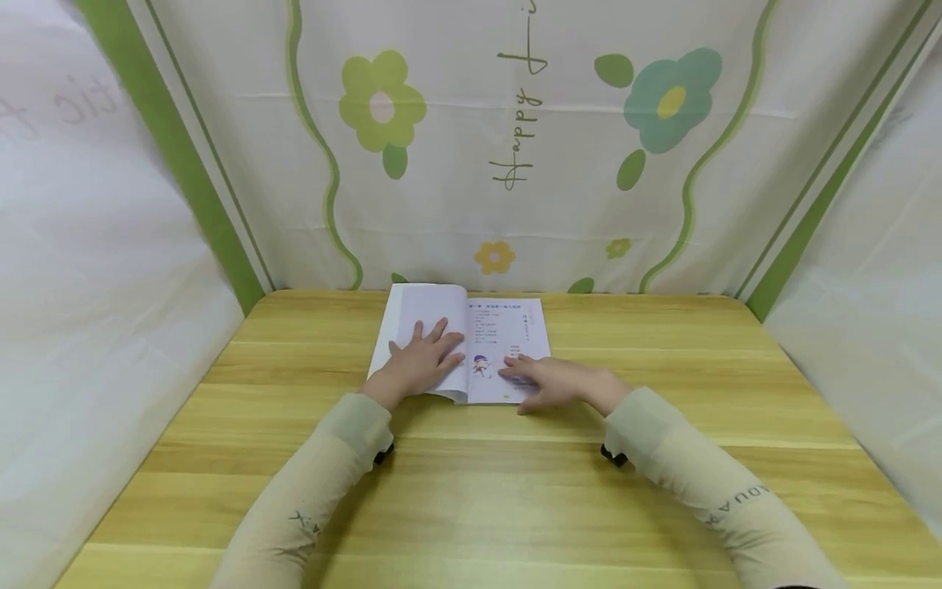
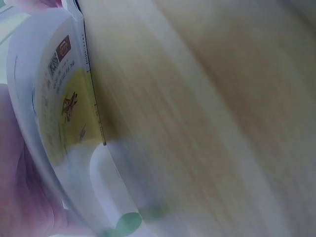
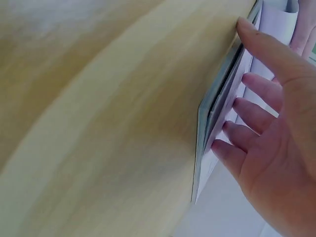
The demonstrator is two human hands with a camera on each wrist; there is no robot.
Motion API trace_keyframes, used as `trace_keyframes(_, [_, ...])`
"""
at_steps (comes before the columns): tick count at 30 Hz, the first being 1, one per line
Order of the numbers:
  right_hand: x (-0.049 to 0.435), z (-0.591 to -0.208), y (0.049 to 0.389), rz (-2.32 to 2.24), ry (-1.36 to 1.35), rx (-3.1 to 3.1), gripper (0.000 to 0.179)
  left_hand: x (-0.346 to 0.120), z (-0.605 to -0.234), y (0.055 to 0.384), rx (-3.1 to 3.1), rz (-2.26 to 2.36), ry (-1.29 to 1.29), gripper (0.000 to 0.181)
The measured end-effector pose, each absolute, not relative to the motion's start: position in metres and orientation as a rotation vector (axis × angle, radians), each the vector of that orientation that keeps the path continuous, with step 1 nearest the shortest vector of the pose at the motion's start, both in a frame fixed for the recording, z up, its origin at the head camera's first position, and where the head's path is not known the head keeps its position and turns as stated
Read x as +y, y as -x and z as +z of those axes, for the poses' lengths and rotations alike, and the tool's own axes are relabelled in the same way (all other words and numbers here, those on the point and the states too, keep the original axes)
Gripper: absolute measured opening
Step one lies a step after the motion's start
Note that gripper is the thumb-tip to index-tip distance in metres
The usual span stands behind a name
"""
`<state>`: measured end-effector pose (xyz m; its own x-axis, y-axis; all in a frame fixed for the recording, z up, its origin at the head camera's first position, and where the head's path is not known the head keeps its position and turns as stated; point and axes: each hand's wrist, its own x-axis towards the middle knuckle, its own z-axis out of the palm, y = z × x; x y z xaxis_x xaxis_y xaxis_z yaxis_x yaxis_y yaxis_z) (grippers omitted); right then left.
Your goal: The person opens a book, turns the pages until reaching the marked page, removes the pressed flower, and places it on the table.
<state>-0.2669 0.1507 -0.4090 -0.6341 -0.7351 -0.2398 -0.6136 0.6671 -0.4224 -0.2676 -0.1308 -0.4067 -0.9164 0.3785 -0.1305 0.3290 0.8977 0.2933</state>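
While open, illustrated book (image 1: 491,337) under left hand (image 1: 421,361)

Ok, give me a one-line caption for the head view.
A left hand, fingers spread, and a right hand on facing pages of an open book on a wood-grain table.

1. Head: from above and farthest back, facing forward and down over table (image 1: 478,491), book (image 1: 486,327) and backdrop (image 1: 471,147).
2. Left wrist: low, close, tilted toward the book's curling page; blur leaves its exact angle uncertain.
3. Right wrist: low, close, tilted along the book's edge.
4. All three share book and table.
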Motion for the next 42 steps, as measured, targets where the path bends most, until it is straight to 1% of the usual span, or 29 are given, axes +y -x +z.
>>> trace_keyframes(11, [0.160,-0.406,0.268,-0.469,1.049,2.434,0.064,-0.134,-0.407,0.265,2.907,0.369,-0.508,0.055])
trace_keyframes(17, [0.164,-0.406,0.267,-0.482,1.063,2.422,0.064,-0.134,-0.409,0.266,2.881,0.290,-0.626,0.060])
trace_keyframes(22, [0.168,-0.407,0.267,-0.491,1.077,2.412,0.065,-0.134,-0.410,0.267,2.855,0.181,-0.703,0.056])
trace_keyframes(32, [0.184,-0.406,0.271,-0.510,1.002,2.426,0.071,-0.146,-0.411,0.263,2.770,0.304,-0.659,0.057])
trace_keyframes(42, [0.187,-0.402,0.273,-0.529,0.958,2.402,0.067,-0.148,-0.411,0.263,2.753,0.323,-0.657,0.057])
